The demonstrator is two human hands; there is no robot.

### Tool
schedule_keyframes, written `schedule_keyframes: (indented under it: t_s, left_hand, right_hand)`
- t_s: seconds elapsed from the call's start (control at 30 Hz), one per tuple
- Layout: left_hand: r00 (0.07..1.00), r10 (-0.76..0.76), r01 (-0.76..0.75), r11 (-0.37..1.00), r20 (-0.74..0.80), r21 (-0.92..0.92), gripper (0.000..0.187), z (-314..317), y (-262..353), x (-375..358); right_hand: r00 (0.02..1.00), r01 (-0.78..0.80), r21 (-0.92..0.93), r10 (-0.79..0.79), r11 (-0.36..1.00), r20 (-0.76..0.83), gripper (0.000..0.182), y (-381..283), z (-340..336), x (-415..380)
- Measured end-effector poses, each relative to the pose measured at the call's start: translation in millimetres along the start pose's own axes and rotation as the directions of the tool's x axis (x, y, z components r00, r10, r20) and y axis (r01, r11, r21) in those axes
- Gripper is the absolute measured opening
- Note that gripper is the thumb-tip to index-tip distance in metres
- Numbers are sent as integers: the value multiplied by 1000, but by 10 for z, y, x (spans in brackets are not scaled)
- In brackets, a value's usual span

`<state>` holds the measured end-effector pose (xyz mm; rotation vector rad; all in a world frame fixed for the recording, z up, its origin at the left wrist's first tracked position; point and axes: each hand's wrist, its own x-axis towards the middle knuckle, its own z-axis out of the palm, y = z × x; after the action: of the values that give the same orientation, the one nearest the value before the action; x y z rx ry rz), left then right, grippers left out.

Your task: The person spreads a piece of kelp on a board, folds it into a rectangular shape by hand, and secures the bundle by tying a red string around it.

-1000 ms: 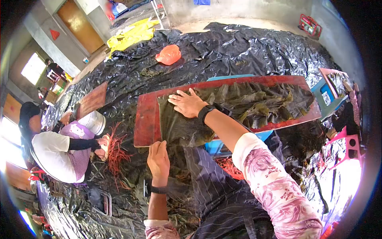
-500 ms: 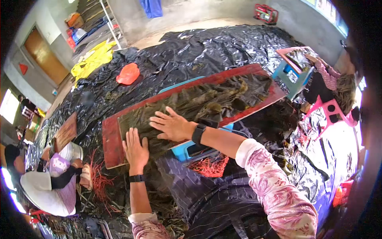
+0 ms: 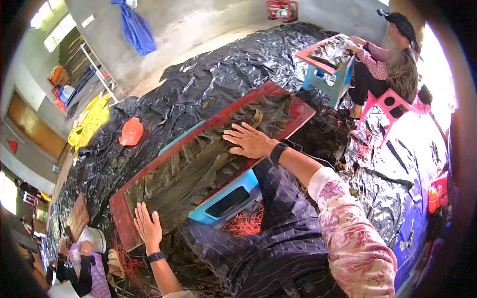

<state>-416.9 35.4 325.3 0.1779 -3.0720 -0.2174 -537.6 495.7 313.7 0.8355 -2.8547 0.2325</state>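
Observation:
Dark brown, wrinkled leaves point(image 3: 184, 166) lie spread in a flattened layer along a red board point(image 3: 119, 211). A blue stool point(image 3: 226, 198) stands beneath the board. My left hand point(image 3: 148, 226) rests at the board's near left edge, palm down, fingers spread, its fingertips at the end of the leaves. Further right, my right hand point(image 3: 252, 141) lies flat on the leaves with its fingers apart. Neither hand grips anything.
Black plastic sheeting point(image 3: 218, 64) covers the floor. A co-worker point(image 3: 397, 64) sits at the right by a small board point(image 3: 330, 52); another person point(image 3: 84, 268) is at lower left. Red strings point(image 3: 246, 221) lie below the stool. An orange-red bag point(image 3: 131, 131) lies beyond the board.
The view has turned to the right. My right hand has slid along the leaves, away from my left hand, which is now by the board's left end. The leaves near the middle look flatter.

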Motion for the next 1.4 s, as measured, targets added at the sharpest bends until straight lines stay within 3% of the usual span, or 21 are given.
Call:
schedule_keyframes:
  t_s: [0.17,0.23,0.3,0.4,0.43,0.5,0.53,0.6,0.63,0.7,0.77,0.83,0.87,1.0,1.07,1.1,1.17,1.23,1.3,1.4]
  left_hand:
    - [1000,11,-11,1000,1,-1,61,17,-33,5]
    - [1000,7,-7,1000,-15,-9,60,32,-38,14]
    - [1000,6,-6,1000,-20,-8,58,52,-44,34]
    - [998,9,-10,1000,-55,-15,57,129,-94,26]
    - [999,7,-7,1000,-52,-2,56,106,-74,25]
    - [999,-2,3,1000,-48,16,56,63,-32,14]
    - [999,-5,6,1000,-37,22,57,40,2,8]
    - [999,-5,5,1000,-37,11,57,31,3,8]
    - [999,-11,12,1000,-44,14,57,41,-6,10]
    - [999,-15,16,1000,-37,16,58,49,0,5]
    - [999,-16,17,1000,-37,23,59,67,-29,15]
    - [999,-20,21,999,-27,29,60,39,2,12]
    - [999,-22,23,999,-28,26,60,39,3,16]
    - [999,-8,9,1000,-38,27,58,66,-12,6]
    - [999,-7,8,1000,-45,30,57,77,-35,12]
    - [999,-2,3,1000,-49,28,57,89,-45,19]
    - [999,-9,10,1000,-50,20,57,99,-33,11]
    - [999,-18,21,997,-39,70,58,75,-12,10]
    - [999,-23,26,997,-39,77,59,86,-22,19]
    - [999,-14,17,998,-40,61,61,81,-20,10]
  right_hand:
    - [995,-93,-72,95,993,19,64,315,-122,-229]
    - [987,-151,-46,148,987,-65,59,498,-100,-395]
    - [940,-235,-76,207,969,-273,52,721,-162,-529]
    - [681,-492,155,490,857,-545,33,873,-424,-634]
    - [535,-606,163,551,779,-641,31,931,-392,-638]
    - [387,-780,231,738,582,-552,38,1072,-401,-602]
    - [390,-776,235,739,585,-549,38,1127,-425,-588]
    - [260,-896,270,908,353,-328,46,1212,-480,-548]
    - [265,-891,275,907,360,-328,46,1229,-497,-530]
    - [167,-910,322,942,261,-291,54,1257,-519,-517]
    - [140,-907,342,942,245,-304,52,1300,-555,-531]
    - [194,-914,323,965,244,-179,45,1356,-592,-554]
    - [194,-915,313,957,256,-216,37,1377,-564,-543]
    - [222,-899,320,942,298,-252,37,1508,-467,-548]
    - [198,-717,617,944,324,-265,30,1534,-472,-539]
    - [206,-717,614,942,330,-266,30,1598,-413,-526]
    - [151,-441,794,907,419,-394,36,1716,-253,-460]
    - [153,-360,824,899,438,-411,35,1718,-209,-402]
    - [121,-190,918,936,349,-330,29,1579,-310,-365]
    - [136,-185,903,920,387,-367,25,1323,-514,-277]
